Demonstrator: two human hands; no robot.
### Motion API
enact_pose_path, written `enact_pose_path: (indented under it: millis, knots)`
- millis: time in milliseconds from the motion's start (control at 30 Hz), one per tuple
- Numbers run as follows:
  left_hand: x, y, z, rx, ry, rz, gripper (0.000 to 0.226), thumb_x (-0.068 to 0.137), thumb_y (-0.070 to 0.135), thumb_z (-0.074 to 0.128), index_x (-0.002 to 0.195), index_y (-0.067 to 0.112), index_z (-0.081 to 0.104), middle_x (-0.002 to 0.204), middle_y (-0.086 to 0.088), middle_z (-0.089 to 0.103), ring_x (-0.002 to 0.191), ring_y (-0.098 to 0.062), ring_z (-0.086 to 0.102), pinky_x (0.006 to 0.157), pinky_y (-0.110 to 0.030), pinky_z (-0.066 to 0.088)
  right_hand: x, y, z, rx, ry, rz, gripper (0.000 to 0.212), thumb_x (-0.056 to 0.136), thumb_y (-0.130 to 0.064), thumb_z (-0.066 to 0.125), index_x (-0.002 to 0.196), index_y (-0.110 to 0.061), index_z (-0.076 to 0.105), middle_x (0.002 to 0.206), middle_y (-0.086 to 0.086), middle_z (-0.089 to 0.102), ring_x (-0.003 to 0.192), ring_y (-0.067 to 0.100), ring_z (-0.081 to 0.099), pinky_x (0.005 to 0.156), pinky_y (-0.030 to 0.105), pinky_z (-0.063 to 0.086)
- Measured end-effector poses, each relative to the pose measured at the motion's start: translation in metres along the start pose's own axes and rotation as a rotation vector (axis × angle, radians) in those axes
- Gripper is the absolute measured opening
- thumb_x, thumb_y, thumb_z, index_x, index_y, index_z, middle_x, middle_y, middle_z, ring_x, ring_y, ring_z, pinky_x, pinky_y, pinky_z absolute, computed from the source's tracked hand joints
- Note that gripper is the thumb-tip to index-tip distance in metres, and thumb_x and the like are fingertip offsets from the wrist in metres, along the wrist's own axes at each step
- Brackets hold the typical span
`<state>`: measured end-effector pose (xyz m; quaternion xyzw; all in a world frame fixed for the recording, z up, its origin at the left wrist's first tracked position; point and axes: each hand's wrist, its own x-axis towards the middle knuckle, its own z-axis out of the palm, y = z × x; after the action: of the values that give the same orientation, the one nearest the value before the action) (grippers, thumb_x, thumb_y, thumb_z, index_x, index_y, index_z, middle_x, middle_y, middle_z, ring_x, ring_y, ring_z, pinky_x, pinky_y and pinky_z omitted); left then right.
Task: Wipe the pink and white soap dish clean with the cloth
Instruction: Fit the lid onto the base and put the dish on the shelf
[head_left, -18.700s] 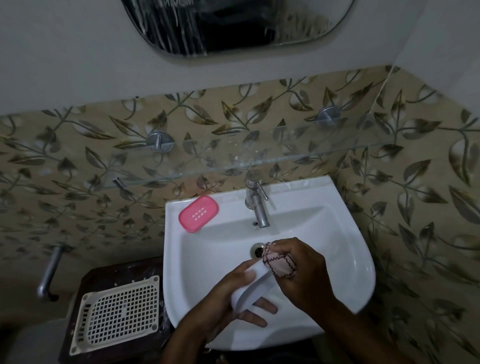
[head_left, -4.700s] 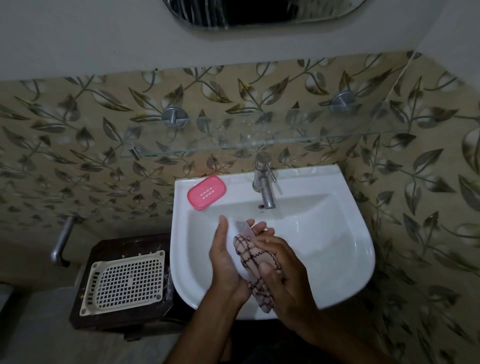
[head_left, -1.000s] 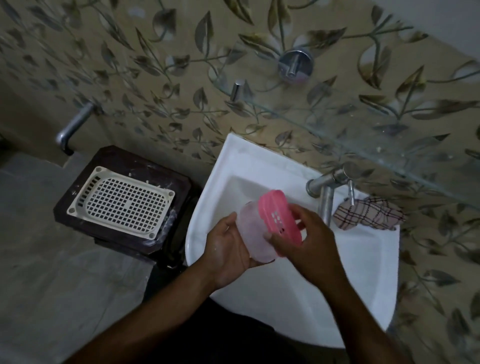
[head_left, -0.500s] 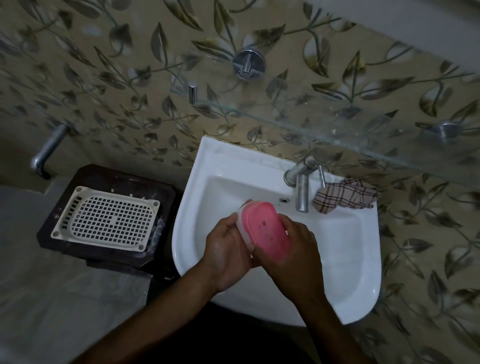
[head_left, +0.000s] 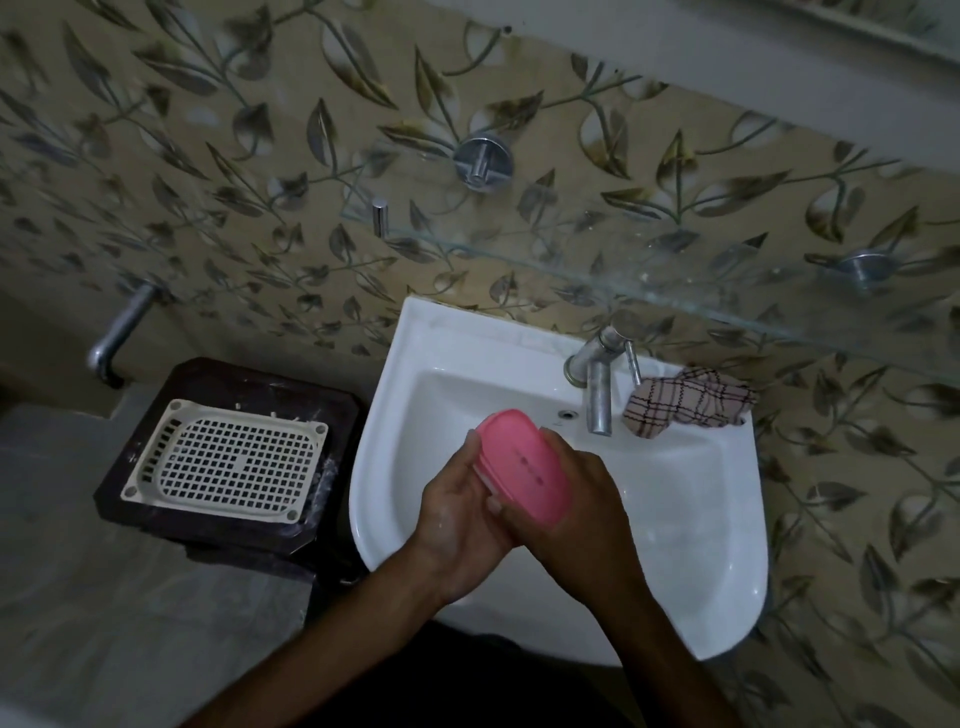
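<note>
2 hands clasp the soap dish (head_left: 522, 470) over the sink (head_left: 727, 519); our left hand (head_left: 460, 512) cups beneath, right hand (head_left: 571, 512) grips; the cloth (head_left: 685, 402) lies right of the tap (head_left: 597, 389), nearer our right; dish's long axis slants away leftward.

Two bare forearms (no sleeves); dark clothing below

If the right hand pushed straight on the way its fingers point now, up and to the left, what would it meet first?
The right hand already grips the soap dish, and just beyond it is the left hand holding the other side. Past those, probably the sink wall, though depth is unclear.
</note>
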<state>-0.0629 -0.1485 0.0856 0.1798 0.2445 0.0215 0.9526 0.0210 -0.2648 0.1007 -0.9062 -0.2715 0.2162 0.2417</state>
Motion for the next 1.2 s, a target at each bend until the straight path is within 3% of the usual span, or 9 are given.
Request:
enact_pose_path:
  millis: [100,200,267,400,467,633,867,1033,1200]
  knots:
    - [0.0,-0.005,-0.005,0.11,-0.044,0.038,0.078,0.089,0.059,0.069,0.155,0.029,0.041,0.145,-0.018,0.058,0.123,-0.034,0.064,0.089,-0.045,0.058,-0.004,0.007,-0.008,0.177,-0.023,-0.029,0.108,0.069,-0.062,0.087,0.157,-0.043,0.027,0.138,-0.013,0.043,0.121,0.007,0.053,0.097,0.024,0.05]
    - [-0.004,0.0,-0.005,0.359,-0.105,0.114,0.101,0.071,0.052,0.089,0.153,0.053,0.028,0.147,0.0,0.057,0.124,-0.027,0.064,0.086,-0.044,0.059,-0.009,0.014,-0.021,0.326,0.02,-0.083,0.105,0.057,-0.057,0.096,0.146,-0.051,0.039,0.132,-0.028,0.05,0.116,-0.008,0.055,0.088,0.012,0.052]
    - [-0.007,0.007,-0.002,0.583,-0.11,0.242,0.107,0.072,0.043,0.092,0.155,0.048,0.026,0.141,0.011,0.058,0.13,-0.022,0.06,0.09,-0.038,0.058,-0.012,0.018,-0.034,0.361,0.046,-0.105,0.104,0.051,-0.061,0.096,0.14,-0.048,0.045,0.129,-0.031,0.054,0.114,-0.006,0.058,0.083,0.017,0.057]
    - [-0.01,0.031,0.006,1.016,-0.124,0.432,0.095,0.073,0.03,0.093,0.15,0.04,0.039,0.136,0.026,0.056,0.126,-0.014,0.061,0.086,-0.037,0.061,-0.017,0.022,-0.054,0.392,0.121,-0.173,0.098,0.046,-0.055,0.1,0.131,-0.039,0.055,0.131,-0.03,0.057,0.118,-0.002,0.058,0.088,0.028,0.059]
    - [-0.01,0.042,0.016,1.203,-0.106,0.521,0.096,0.066,0.043,0.096,0.147,0.042,0.044,0.137,0.026,0.056,0.12,-0.014,0.063,0.079,-0.038,0.062,-0.015,0.023,-0.064,0.401,0.158,-0.234,0.095,0.048,-0.053,0.101,0.132,-0.041,0.058,0.135,-0.026,0.057,0.123,0.0,0.057,0.091,0.032,0.058]
    - [-0.012,0.067,0.056,1.474,-0.074,0.82,0.099,0.052,0.067,0.094,0.138,0.04,0.054,0.127,0.027,0.062,0.106,-0.006,0.064,0.062,-0.017,0.051,-0.009,0.012,-0.1,0.392,0.247,-0.394,0.097,0.055,-0.055,0.1,0.14,-0.053,0.053,0.142,-0.018,0.053,0.13,0.005,0.056,0.094,0.03,0.058]
    - [0.0,0.11,0.128,1.566,-0.104,1.08,0.096,0.055,0.075,0.087,0.137,0.037,0.057,0.127,0.026,0.064,0.111,-0.002,0.064,0.076,-0.018,0.052,0.016,-0.004,-0.174,0.503,0.29,-0.511,0.092,0.06,-0.022,0.102,0.14,-0.039,0.06,0.144,-0.02,0.054,0.132,0.008,0.057,0.104,0.031,0.054]
    - [0.034,0.125,0.163,1.541,-0.129,1.104,0.092,0.055,0.072,0.088,0.135,0.043,0.053,0.128,0.036,0.058,0.117,0.01,0.056,0.086,-0.011,0.047,0.053,-0.009,-0.213,0.332,0.374,-0.512,0.097,0.059,-0.038,0.1,0.145,-0.04,0.054,0.141,-0.034,0.055,0.13,-0.01,0.052,0.1,0.018,0.053]
    - [0.081,0.138,0.172,1.591,-0.162,1.052,0.082,0.057,0.056,0.095,0.128,0.044,0.055,0.12,0.029,0.063,0.112,0.017,0.055,0.088,-0.005,0.046,0.098,-0.004,-0.228,0.229,0.376,-0.477,0.1,0.06,-0.035,0.099,0.147,-0.032,0.051,0.137,-0.028,0.051,0.122,-0.025,0.044,0.089,-0.001,0.043]
